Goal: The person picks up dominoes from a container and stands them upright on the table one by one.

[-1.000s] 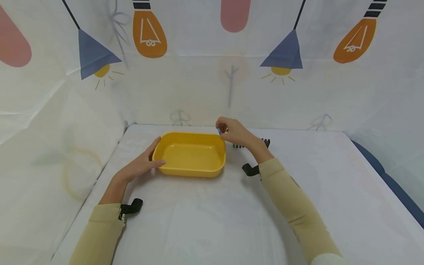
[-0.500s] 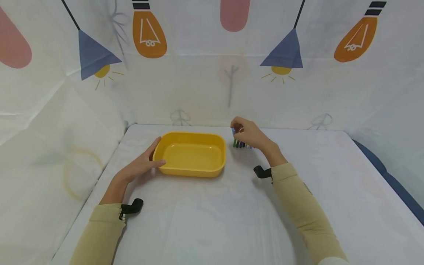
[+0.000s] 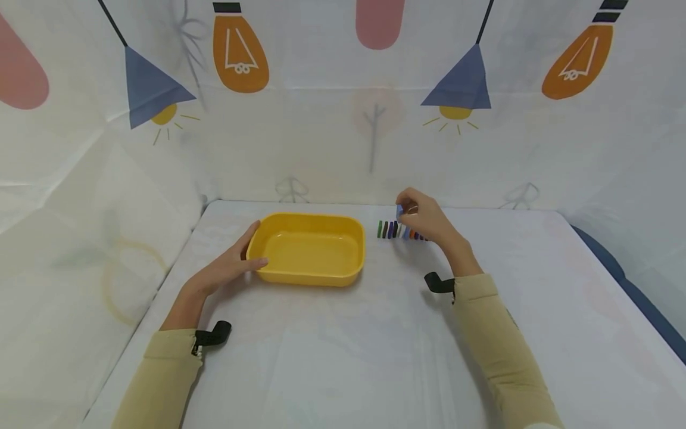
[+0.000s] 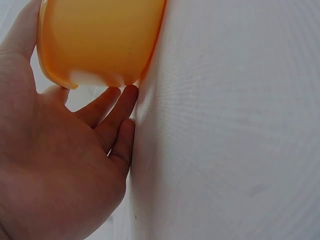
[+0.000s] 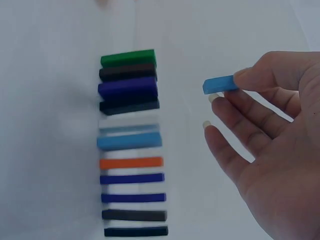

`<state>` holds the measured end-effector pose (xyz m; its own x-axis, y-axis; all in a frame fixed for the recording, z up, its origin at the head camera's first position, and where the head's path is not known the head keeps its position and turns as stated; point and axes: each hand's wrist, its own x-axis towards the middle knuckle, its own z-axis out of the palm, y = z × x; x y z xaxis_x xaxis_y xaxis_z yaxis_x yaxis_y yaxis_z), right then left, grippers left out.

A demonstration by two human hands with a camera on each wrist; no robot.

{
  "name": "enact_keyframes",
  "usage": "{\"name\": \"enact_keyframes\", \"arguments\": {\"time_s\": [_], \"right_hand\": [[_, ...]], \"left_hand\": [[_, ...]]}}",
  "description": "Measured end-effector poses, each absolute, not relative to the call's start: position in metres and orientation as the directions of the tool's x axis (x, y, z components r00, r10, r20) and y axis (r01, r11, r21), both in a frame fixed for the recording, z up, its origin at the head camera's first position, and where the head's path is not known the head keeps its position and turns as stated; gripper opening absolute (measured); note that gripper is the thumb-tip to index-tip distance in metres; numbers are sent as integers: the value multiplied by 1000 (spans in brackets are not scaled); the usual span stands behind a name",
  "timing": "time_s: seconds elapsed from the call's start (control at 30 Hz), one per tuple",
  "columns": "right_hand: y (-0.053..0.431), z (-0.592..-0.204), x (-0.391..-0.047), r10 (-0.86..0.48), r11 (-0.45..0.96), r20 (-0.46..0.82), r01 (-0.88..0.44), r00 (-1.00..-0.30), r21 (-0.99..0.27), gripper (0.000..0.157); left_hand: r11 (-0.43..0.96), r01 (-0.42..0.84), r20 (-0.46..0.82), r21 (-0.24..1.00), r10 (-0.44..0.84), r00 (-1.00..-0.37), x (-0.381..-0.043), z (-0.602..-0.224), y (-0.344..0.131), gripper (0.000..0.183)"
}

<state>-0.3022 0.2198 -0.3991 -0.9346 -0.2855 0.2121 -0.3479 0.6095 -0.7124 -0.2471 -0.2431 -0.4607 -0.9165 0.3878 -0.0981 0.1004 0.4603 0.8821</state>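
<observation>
My left hand [image 3: 227, 268] holds the left end of a yellow plastic tray [image 3: 305, 279], thumb at the rim. In the left wrist view its fingertips [image 4: 131, 92] lie against the tray's outer wall, low by the tabletop. My right hand [image 3: 429, 219] pinches a short light blue pastel stick [image 5: 220, 84] between thumb and fingers, raised over a row of pastel sticks. In the right wrist view that row holds a green stick [image 5: 129, 58], an orange stick [image 5: 131, 163], another light blue stick [image 5: 129, 141] and several dark ones, side by side.
A white cloth covers the table [image 3: 332, 351]. Behind it hangs a white curtain [image 3: 321, 143] printed with lamps and bulbs. Something dark blue [image 3: 624, 286] stands beyond the table's right edge. Each wrist wears a black camera mount [image 3: 214, 333].
My right hand has moved right from the tray's right rim to over the row of pastel sticks, still pinching the blue stick. My left hand and the tray have stayed put.
</observation>
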Motion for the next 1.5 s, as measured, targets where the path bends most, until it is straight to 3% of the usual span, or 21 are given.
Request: {"name": "enact_keyframes", "arguments": {"time_s": [0.6,1.5], "right_hand": [[264,-417,-301,-168,594,267,-313,-949,-741,30],[302,-427,-293,-51,626,237,-216,-970,-750,31]], "left_hand": [[471,92,-113,877,387,-915,-248,-462,-242,96],[478,112,-106,871,406,-908,-248,-462,-243,95]]}}
